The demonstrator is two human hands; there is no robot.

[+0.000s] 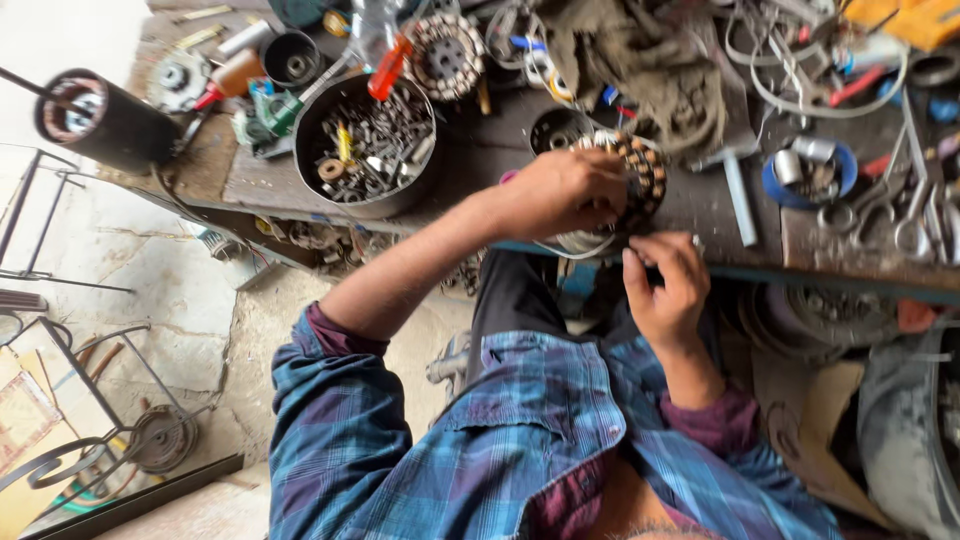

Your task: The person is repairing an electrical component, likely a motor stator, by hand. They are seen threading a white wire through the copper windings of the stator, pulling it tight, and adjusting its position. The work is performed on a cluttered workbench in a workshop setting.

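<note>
The left hand (pixel 560 190) clamps a wound motor stator (pixel 630 175) at the workbench edge (pixel 850 278) while the right hand (pixel 662 280), just beneath, pinches fine winding wire, likely threading it next.

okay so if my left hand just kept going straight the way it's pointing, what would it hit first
Probably the round motor winding it already rests on. Your left hand points right across the workbench; past the winding lies the hammer, though depth is hard to judge here.

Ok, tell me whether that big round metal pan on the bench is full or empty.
Partly full: the pan holds a heap of bolts, nuts and small metal parts, dark wall showing above.
</note>
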